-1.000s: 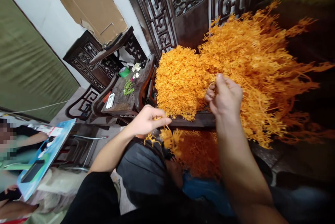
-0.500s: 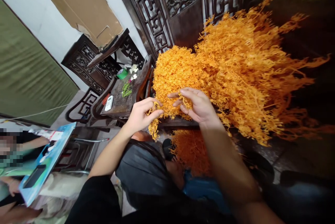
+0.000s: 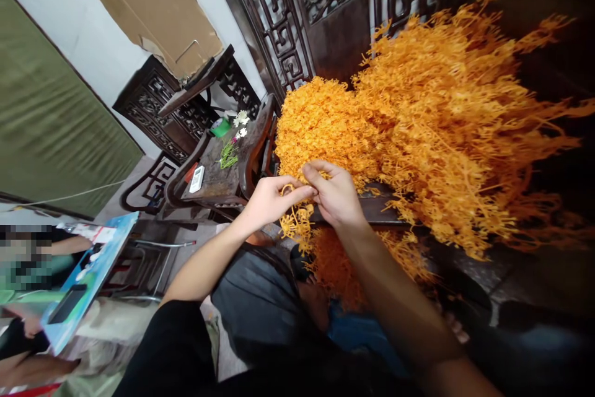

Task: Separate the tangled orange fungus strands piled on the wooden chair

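My left hand (image 3: 276, 202) is closed in a pinch on an orange plastic sprig (image 3: 297, 225), whose branched part hangs below the fingers. Against those fingertips, my right hand (image 3: 335, 194) is closed too, its thumb and fingers meeting the left hand's at the sprig's upper end. The exact spot between the fingertips is hidden. Just beyond both hands lies a heap of small orange plastic pieces (image 3: 325, 127). A larger bundle of long, branching orange stems (image 3: 455, 130) spreads to the right of it.
Below the hands, more orange stems (image 3: 339, 267) sit over a blue container (image 3: 357, 329). On the wooden side table (image 3: 211, 174) are green tape (image 3: 220, 127), white flowers (image 3: 241, 118), green stems (image 3: 228, 155) and a white device (image 3: 196, 179). Another person sits by a blue table (image 3: 100, 267) at left.
My right hand has moved left and closed, bringing its fingertips to the left hand's. My left hand has shifted slightly right with the sprig. The view has moved a little.
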`<act>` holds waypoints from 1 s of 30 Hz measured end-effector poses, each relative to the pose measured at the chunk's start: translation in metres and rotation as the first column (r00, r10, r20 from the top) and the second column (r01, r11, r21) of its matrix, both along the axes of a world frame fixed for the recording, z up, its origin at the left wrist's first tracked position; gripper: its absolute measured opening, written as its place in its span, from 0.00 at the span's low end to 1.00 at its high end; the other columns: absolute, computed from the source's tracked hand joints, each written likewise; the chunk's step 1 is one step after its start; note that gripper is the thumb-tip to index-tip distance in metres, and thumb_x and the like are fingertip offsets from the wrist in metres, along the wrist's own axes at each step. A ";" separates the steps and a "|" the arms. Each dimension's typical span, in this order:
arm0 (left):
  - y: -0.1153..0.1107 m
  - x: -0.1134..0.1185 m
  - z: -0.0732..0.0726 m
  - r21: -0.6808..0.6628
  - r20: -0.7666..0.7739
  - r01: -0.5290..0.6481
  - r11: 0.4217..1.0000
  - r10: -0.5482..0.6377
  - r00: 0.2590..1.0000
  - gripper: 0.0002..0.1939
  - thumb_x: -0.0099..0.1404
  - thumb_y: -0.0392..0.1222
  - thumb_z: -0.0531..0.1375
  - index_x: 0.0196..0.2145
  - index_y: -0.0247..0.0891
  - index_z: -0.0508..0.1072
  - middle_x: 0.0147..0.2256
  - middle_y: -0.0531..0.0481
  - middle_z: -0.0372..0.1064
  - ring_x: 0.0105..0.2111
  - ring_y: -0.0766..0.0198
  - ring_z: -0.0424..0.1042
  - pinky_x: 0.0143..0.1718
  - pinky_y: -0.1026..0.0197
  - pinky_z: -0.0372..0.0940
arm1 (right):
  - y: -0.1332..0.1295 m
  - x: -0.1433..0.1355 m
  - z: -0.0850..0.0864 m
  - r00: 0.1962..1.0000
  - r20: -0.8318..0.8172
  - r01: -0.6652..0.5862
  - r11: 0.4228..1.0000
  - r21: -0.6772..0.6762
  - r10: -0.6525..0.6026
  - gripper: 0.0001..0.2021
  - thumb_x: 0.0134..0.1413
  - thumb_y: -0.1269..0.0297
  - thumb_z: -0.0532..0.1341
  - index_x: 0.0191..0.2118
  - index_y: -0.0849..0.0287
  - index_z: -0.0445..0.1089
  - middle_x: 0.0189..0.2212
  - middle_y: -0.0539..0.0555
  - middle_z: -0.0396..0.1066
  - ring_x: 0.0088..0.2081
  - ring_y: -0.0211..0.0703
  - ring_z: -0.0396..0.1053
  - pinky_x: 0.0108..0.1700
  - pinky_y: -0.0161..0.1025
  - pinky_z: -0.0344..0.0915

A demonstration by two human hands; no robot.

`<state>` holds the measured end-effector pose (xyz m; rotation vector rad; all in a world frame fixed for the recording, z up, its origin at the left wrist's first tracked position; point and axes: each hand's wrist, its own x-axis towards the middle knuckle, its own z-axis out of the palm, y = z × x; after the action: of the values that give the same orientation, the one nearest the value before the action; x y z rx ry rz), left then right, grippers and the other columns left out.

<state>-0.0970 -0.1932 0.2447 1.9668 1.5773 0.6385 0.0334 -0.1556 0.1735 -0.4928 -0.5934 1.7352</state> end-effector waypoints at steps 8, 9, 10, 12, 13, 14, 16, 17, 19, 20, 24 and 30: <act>0.006 0.009 -0.009 0.001 0.235 -0.066 0.998 0.064 0.970 0.19 0.61 0.56 0.68 0.30 0.35 0.76 0.20 0.59 0.55 0.21 0.72 0.50 0.23 0.64 0.46 | 0.000 0.007 0.000 0.999 -0.004 -0.048 0.998 -0.051 0.047 0.26 0.33 0.46 0.79 0.31 0.60 0.72 0.19 0.43 0.59 0.18 0.25 0.50 0.18 0.28 0.44; 0.006 0.009 -0.008 0.009 0.236 -0.059 0.998 0.055 0.970 0.19 0.61 0.56 0.69 0.29 0.35 0.75 0.20 0.59 0.56 0.21 0.72 0.50 0.23 0.64 0.46 | 0.000 0.011 0.001 0.997 -0.002 -0.074 0.997 -0.032 0.074 0.26 0.34 0.45 0.79 0.31 0.61 0.72 0.19 0.43 0.59 0.18 0.25 0.50 0.19 0.28 0.43; 0.006 0.009 -0.007 0.014 0.226 -0.054 0.998 0.050 0.973 0.20 0.61 0.56 0.68 0.29 0.35 0.74 0.20 0.59 0.56 0.21 0.72 0.51 0.23 0.64 0.47 | 0.001 0.014 0.001 0.994 0.015 -0.112 0.994 -0.005 0.112 0.26 0.34 0.45 0.79 0.32 0.61 0.73 0.19 0.43 0.59 0.18 0.25 0.50 0.19 0.29 0.42; 0.005 0.008 -0.005 0.015 0.204 -0.058 0.998 0.054 0.977 0.19 0.63 0.56 0.67 0.31 0.35 0.74 0.21 0.58 0.59 0.21 0.72 0.54 0.23 0.65 0.48 | 0.003 0.022 0.001 0.978 0.092 -0.195 0.979 0.055 0.189 0.26 0.35 0.47 0.79 0.34 0.60 0.74 0.18 0.43 0.59 0.18 0.26 0.48 0.19 0.30 0.40; 0.004 0.007 -0.004 0.005 0.203 -0.062 0.998 0.060 0.977 0.19 0.64 0.56 0.66 0.32 0.35 0.74 0.21 0.58 0.60 0.21 0.72 0.55 0.23 0.65 0.49 | 0.004 0.026 0.000 0.969 0.143 -0.216 0.973 0.084 0.202 0.26 0.36 0.48 0.79 0.36 0.60 0.74 0.17 0.42 0.58 0.17 0.26 0.47 0.19 0.30 0.39; 0.004 0.007 -0.003 -0.014 0.206 -0.062 0.998 0.064 0.977 0.19 0.65 0.56 0.65 0.34 0.36 0.74 0.21 0.58 0.60 0.20 0.72 0.55 0.22 0.66 0.49 | 0.006 0.029 0.000 0.964 0.187 -0.211 0.971 0.111 0.188 0.24 0.37 0.49 0.79 0.37 0.59 0.74 0.16 0.41 0.57 0.17 0.27 0.46 0.18 0.31 0.39; 0.004 0.006 -0.002 -0.079 0.215 -0.034 0.996 0.051 0.975 0.19 0.66 0.57 0.64 0.35 0.36 0.73 0.20 0.59 0.61 0.19 0.72 0.55 0.21 0.66 0.50 | 0.008 0.033 -0.002 0.967 0.244 -0.123 0.977 0.176 0.078 0.21 0.43 0.50 0.76 0.37 0.59 0.74 0.16 0.42 0.56 0.17 0.29 0.48 0.19 0.32 0.43; 0.003 0.006 -0.001 -0.117 0.218 -0.012 0.993 0.038 0.975 0.19 0.66 0.57 0.65 0.34 0.36 0.73 0.19 0.59 0.61 0.18 0.72 0.55 0.21 0.66 0.50 | 0.009 0.033 -0.002 0.965 0.262 -0.047 0.974 0.220 -0.012 0.18 0.47 0.51 0.74 0.36 0.59 0.74 0.18 0.43 0.59 0.19 0.30 0.52 0.21 0.33 0.48; 0.004 0.008 0.000 -0.181 0.224 0.014 0.983 0.027 0.974 0.20 0.65 0.57 0.64 0.33 0.36 0.73 0.19 0.59 0.61 0.18 0.72 0.56 0.20 0.67 0.51 | 0.009 0.030 -0.002 0.928 0.305 0.109 0.938 0.330 -0.215 0.14 0.52 0.53 0.71 0.35 0.59 0.74 0.24 0.48 0.67 0.26 0.35 0.63 0.29 0.36 0.61; 0.004 0.008 0.000 -0.197 0.231 0.011 0.980 0.035 0.972 0.20 0.65 0.58 0.64 0.32 0.35 0.73 0.19 0.58 0.61 0.18 0.72 0.56 0.20 0.66 0.51 | 0.008 0.028 -0.002 0.893 0.329 0.168 0.905 0.390 -0.308 0.12 0.54 0.56 0.69 0.35 0.59 0.74 0.28 0.50 0.71 0.30 0.38 0.67 0.35 0.38 0.65; 0.003 0.011 0.005 -0.158 0.240 -0.017 0.987 0.055 0.969 0.20 0.63 0.56 0.67 0.29 0.34 0.74 0.21 0.57 0.64 0.19 0.72 0.57 0.22 0.66 0.51 | 0.003 0.013 -0.004 0.735 0.349 0.347 0.765 0.542 -0.581 0.07 0.58 0.62 0.65 0.32 0.59 0.70 0.33 0.53 0.72 0.38 0.42 0.71 0.46 0.43 0.67; -0.014 0.017 0.016 -0.206 0.157 0.196 0.959 -0.166 0.974 0.16 0.64 0.49 0.67 0.27 0.34 0.77 0.24 0.52 0.72 0.25 0.68 0.67 0.30 0.65 0.60 | 0.037 0.025 -0.031 0.539 0.445 0.647 0.690 0.324 -0.715 0.10 0.55 0.59 0.65 0.30 0.57 0.66 0.28 0.52 0.69 0.32 0.41 0.68 0.36 0.40 0.66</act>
<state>-0.0797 -0.2071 0.2603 1.8340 1.3063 0.4910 0.0581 -0.1188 0.1420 -1.0026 -0.7648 0.7661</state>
